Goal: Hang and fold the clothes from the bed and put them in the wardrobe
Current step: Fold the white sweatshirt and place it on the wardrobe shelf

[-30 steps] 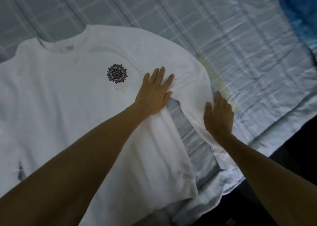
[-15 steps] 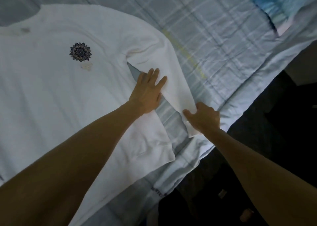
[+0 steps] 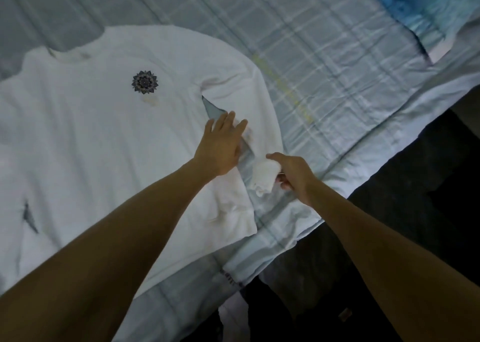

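1. White long-sleeved shirt (image 3: 104,139), spread front-up on the bed (image 3: 337,69), covering the frame from 9 o'clock to the centre. Collar toward 11 o'clock, hem corner toward 6 o'clock.
2. Dark sliver (image 3: 30,217) on the shirt at 8 o'clock; cannot tell whether a gap in the cloth or a mark.
3. Round dark mandala emblem (image 3: 144,82) on the chest, at about 10 o'clock from the frame centre, with a faint yellowish stain just below it.
4. Left hand (image 3: 220,147) at the centre, reaching in from 7 o'clock, palm down on the side edge of the shirt body below the armpit. Fingers (image 3: 226,119) straight and slightly spread, pointing to 12 o'clock, pressing flat and gripping nothing.
5. Narrow wedge of grey bed cover showing between body and sleeve, just at 3 o'clock of the left hand.
6. Sleeve (image 3: 259,108) running from the shoulder down toward 5 o'clock, lying beside the shirt body.
7. Cuff (image 3: 263,178) bunched up and lifted off the cover, near the bed's edge.
8. Right hand (image 3: 293,175) at 4 o'clock of the left hand, close beside it but apart, reaching in from 5 o'clock. Fingers (image 3: 275,157) curled around the bunched cuff, gripping it.
9. Pale plaid cover filling the frame from 12 to 3 o'clock, creased.
10. Blue fabric (image 3: 415,4) on the bed at 1 o'clock.
11. Dark floor (image 3: 441,199) beyond the bed's edge, from 3 to 5 o'clock.
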A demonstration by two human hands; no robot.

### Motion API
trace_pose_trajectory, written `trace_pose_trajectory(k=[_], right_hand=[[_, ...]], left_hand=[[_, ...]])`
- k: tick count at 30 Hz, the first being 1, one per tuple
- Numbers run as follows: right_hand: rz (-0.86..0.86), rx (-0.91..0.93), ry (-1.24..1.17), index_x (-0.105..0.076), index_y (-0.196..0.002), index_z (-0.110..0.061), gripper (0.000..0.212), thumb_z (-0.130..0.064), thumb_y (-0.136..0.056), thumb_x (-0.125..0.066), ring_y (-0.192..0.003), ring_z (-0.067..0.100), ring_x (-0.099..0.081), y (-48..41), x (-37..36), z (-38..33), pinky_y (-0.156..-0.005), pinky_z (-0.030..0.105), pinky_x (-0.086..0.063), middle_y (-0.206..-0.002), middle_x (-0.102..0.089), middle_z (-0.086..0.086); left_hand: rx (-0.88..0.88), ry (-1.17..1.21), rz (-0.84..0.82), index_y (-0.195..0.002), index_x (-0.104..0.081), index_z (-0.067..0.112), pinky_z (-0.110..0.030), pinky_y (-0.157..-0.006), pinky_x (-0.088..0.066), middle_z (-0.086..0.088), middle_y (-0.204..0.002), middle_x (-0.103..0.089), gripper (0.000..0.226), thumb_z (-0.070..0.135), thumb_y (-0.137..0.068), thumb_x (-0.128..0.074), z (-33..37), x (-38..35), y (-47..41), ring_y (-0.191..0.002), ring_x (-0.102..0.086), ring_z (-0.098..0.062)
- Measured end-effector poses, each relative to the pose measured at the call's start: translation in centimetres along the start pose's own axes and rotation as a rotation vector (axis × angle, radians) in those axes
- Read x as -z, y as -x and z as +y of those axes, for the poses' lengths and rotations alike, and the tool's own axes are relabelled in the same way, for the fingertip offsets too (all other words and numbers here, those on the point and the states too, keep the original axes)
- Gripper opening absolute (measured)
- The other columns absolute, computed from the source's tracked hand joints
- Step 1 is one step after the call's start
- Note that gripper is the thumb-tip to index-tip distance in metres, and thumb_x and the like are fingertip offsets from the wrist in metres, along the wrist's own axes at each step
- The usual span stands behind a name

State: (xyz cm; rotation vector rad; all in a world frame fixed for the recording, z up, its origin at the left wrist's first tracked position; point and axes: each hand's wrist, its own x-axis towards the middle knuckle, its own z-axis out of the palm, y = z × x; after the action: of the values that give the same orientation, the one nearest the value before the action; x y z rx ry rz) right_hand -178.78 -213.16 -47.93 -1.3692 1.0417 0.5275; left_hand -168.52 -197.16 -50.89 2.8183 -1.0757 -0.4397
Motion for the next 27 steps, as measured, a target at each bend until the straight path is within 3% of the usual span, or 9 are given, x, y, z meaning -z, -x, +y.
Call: trace_pose_trajectory(k=[3,7,10,12,14,16,20,23,27], right_hand=[[0.134,0.109,0.014,-0.06,-0.081,-0.009,0.017,-0.024,-0.081,-0.068,-0.066,0.015,-0.053,0.4,-1.4,0.2,-0.058,0.023,-0.04,-0.078,-0.06,0.005],[0.483,0.359,0.192,-0.058,-0.095,-0.021,0.023,-0.037,-0.082,-0.069,-0.089,0.011,-0.052,2.2,-3.7,0.2,-0.08,0.023,-0.04,-0.096,-0.056,-0.006],[0.479,0.634,0.255,-0.064,-0.106,-0.018,0.022,-0.026,-0.086,-0.066,-0.094,0.008,-0.054,4.1,-6.8,-0.4,-0.079,0.004,-0.035,-0.101,-0.06,-0.008],[0.451,0.868,0.391,-0.063,-0.111,-0.014,0.024,-0.011,-0.087,-0.06,-0.099,0.011,-0.057,5.6,-10.1,-0.6,-0.085,0.005,-0.036,-0.107,-0.064,-0.003],[0.368,1.065,0.542,-0.061,-0.115,-0.016,0.03,-0.005,-0.087,-0.056,-0.098,0.009,-0.057,7.5,-14.4,-0.2,-0.086,0.008,-0.037,-0.113,-0.063,-0.002],[0.23,1.166,0.708,-0.058,-0.118,-0.02,0.034,-0.005,-0.089,-0.055,-0.087,0.012,-0.06,9.5,-18.9,0.8,-0.078,0.017,-0.048,-0.116,-0.061,-0.003],[-0.113,1.183,1.24,-0.054,-0.126,-0.016,0.047,0.001,-0.083,-0.059,-0.068,0.026,-0.062,11.1,-25.7,5.5,-0.058,0.037,-0.054,-0.104,-0.059,0.007],[-0.326,1.051,1.494,-0.045,-0.134,-0.018,0.049,-0.01,-0.087,-0.056,-0.076,0.028,-0.061,11.6,-27.8,8.7,-0.07,0.039,-0.053,-0.109,-0.057,0.007],[-0.515,0.774,1.519,-0.036,-0.14,-0.027,0.049,-0.048,-0.097,-0.039,-0.114,0.023,-0.055,11.8,-27.6,10.4,-0.099,0.035,-0.04,-0.132,-0.055,0.001]], left_hand=[[0.054,0.021,0.042,-0.147,-0.026,0.014,-0.048,-0.113,-0.014,-0.019,-0.153,-0.022,0.062,0.023,-0.091,-0.051,-1.2,0.3,2.0,-0.142,-0.018,-0.033],[0.169,0.043,0.03,-0.15,-0.017,0.015,-0.046,-0.115,-0.011,-0.016,-0.156,-0.014,0.061,0.027,-0.096,-0.043,-3.4,0.5,5.4,-0.144,-0.012,-0.03],[0.227,0.073,0.068,-0.15,-0.018,0.016,-0.046,-0.116,-0.011,-0.016,-0.156,-0.015,0.061,0.026,-0.096,-0.044,-6.0,0.9,8.8,-0.144,-0.013,-0.03],[0.282,0.096,0.081,-0.149,-0.02,0.015,-0.046,-0.115,-0.013,-0.016,-0.155,-0.018,0.06,0.026,-0.095,-0.045,-8.1,1.0,11.5,-0.143,-0.016,-0.03],[0.375,0.136,0.08,-0.148,-0.021,0.015,-0.046,-0.114,-0.016,-0.016,-0.155,-0.02,0.059,0.027,-0.095,-0.045,-10.4,1.1,14.5,-0.142,-0.019,-0.03],[0.474,0.182,0.085,-0.148,-0.021,0.015,-0.046,-0.115,-0.017,-0.015,-0.154,-0.021,0.059,0.029,-0.096,-0.045,-12.8,1.1,17.5,-0.142,-0.021,-0.031],[0.593,0.192,0.071,-0.149,-0.02,0.016,-0.046,-0.115,-0.017,-0.014,-0.154,-0.022,0.058,0.029,-0.097,-0.043,-17.1,1.0,22.7,-0.141,-0.022,-0.03],[0.631,0.208,0.075,-0.148,-0.022,0.015,-0.047,-0.114,-0.02,-0.015,-0.153,-0.026,0.057,0.027,-0.096,-0.043,-18.8,0.1,25.1,-0.139,-0.026,-0.03],[0.649,0.278,0.065,-0.147,-0.024,0.014,-0.046,-0.114,-0.02,-0.014,-0.151,-0.029,0.053,0.028,-0.098,-0.04,-18.7,-1.7,26.1,-0.139,-0.028,-0.03]])
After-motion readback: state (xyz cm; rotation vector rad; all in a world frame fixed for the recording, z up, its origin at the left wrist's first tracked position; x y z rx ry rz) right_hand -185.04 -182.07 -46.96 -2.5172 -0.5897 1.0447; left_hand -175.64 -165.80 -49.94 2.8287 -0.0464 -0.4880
